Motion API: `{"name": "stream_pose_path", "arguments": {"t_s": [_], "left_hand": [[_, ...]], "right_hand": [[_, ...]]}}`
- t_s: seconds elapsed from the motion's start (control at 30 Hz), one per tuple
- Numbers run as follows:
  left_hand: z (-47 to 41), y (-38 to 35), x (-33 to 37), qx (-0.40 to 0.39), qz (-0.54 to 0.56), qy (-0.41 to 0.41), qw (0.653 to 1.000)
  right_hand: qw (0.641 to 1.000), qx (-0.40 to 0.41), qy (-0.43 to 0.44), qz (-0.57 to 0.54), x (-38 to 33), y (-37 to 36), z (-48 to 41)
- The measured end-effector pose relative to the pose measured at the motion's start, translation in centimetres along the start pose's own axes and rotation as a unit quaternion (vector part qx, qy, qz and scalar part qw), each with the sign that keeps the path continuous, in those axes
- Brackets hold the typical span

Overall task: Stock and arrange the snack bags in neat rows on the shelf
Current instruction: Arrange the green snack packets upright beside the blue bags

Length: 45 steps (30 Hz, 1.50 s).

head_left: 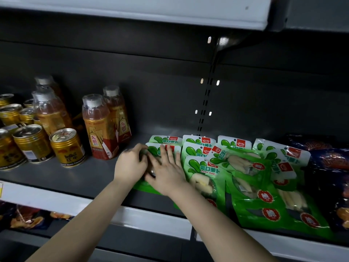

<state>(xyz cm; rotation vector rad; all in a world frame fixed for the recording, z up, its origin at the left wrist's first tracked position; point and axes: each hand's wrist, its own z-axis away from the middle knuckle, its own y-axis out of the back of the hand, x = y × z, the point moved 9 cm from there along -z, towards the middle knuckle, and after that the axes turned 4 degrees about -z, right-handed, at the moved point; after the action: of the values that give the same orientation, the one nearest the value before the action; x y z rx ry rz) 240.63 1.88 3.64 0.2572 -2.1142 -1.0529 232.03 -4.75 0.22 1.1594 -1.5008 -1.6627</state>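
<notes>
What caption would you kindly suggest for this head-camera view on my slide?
Left hand grips and right hand presses a green snack bag on the shelf beside drink bottles.

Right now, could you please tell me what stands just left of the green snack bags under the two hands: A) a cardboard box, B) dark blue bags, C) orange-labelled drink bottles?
C: the orange-labelled drink bottles stand just left of the green snack bags that the left hand and right hand are on; the dark bags lie at the far right.
</notes>
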Motion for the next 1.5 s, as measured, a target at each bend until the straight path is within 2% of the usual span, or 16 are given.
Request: {"name": "stream_pose_path", "arguments": {"t_s": [0.1,0.23,0.37,0.5,0.6,0.67,0.77,0.97,1.1,1.23,1.37,1.5], "left_hand": [[-0.3,2.0,2.6,0.071,0.006,-0.056,0.996],[-0.6,0.5,8.9,0.055,0.010,-0.128,0.990],[0.1,-3.6,15.5,-0.022,0.023,-0.191,0.981],[2.0,-8.1,20.2,-0.107,-0.037,-0.267,0.957],[2.7,-10.3,22.2,-0.141,-0.044,-0.286,0.947],[3.4,-12.4,23.1,-0.193,-0.065,-0.291,0.935],[4.7,-15.3,23.0,-0.260,-0.102,-0.277,0.919],[5.3,-14.6,22.7,-0.201,-0.070,-0.287,0.934],[6.6,-14.9,23.2,-0.262,-0.024,-0.340,0.903],[6.2,-15.1,22.9,-0.282,0.043,-0.327,0.901],[5.8,-15.7,22.5,-0.279,0.051,-0.316,0.905],[5.8,-14.5,23.0,-0.239,0.069,-0.314,0.916]], "right_hand": [[0.997,0.073,0.008,-0.021,1.2,3.0,1.4],[0.993,0.099,-0.054,-0.018,6.0,6.2,3.9],[0.987,0.104,-0.124,-0.009,11.4,8.3,6.9],[0.972,0.126,-0.198,-0.008,17.0,9.4,10.7],[0.961,0.116,-0.252,-0.012,20.8,8.8,13.8],[0.957,0.091,-0.273,-0.031,22.4,7.6,15.4],[0.959,0.082,-0.270,-0.036,23.1,6.4,16.5],[0.961,0.103,-0.254,-0.036,23.0,6.0,16.8],[0.960,0.118,-0.249,-0.052,22.9,6.2,16.9],[0.953,0.163,-0.245,-0.070,22.7,6.8,17.1],[0.946,0.209,-0.238,-0.062,22.9,7.6,17.4],[0.924,0.310,-0.217,-0.059,22.9,9.0,18.3]]}}
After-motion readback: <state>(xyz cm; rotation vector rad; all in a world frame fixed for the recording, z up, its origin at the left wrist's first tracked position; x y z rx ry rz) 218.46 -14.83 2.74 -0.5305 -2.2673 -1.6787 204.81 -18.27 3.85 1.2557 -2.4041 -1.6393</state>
